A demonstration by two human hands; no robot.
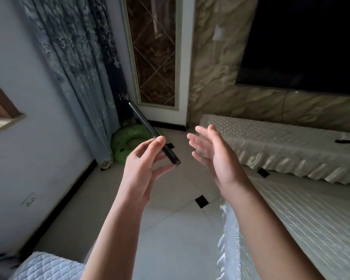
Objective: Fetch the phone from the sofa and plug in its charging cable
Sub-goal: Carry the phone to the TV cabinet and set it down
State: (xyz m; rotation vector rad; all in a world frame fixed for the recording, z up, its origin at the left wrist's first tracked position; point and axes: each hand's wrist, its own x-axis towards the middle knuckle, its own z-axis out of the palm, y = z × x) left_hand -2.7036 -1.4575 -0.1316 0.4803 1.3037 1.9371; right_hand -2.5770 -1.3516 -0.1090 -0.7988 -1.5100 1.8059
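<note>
Fetch step judged complete; the phone (154, 134) is in my left hand (141, 168), seen edge-on, tilted up and away, pinched near its lower end between thumb and fingers (160, 140); my right hand (212, 152) is just beside it, palm turned inward, fingers spread and holding nothing. No charging cable is visible; a wall socket (28, 200) sits low on the left wall. Next move, in my judgement: locate the cable, take its plug in the free hand, steady the phone's port end towards it.
</note>
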